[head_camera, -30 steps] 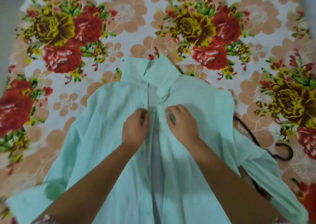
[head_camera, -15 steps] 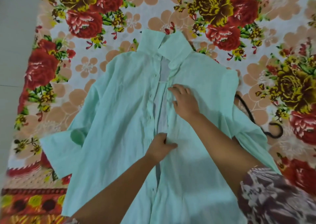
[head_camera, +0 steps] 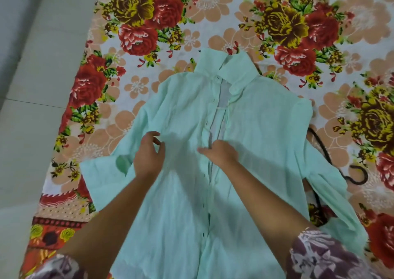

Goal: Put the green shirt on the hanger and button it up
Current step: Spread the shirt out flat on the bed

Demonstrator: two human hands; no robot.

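The pale green button-front cotton shirt (head_camera: pixel 262 133) is laid front-up on the red, yellow and peach floral bedsheet (head_camera: pixel 213 20), with its placket parted below the collar. The placket edge is gripped by the right hand (head_camera: pixel 221 153). The left hand (head_camera: pixel 149 154) is rested on the shirt's left panel, loosely curled, nothing grasped. A thin dark hanger (head_camera: pixel 365 176) is partly hidden under the right-side sleeve

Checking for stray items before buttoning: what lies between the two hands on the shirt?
Only wrinkled, shadowed fabric of the green shirt lies between the left hand and the right hand; nothing rests on it. The head view shows this.
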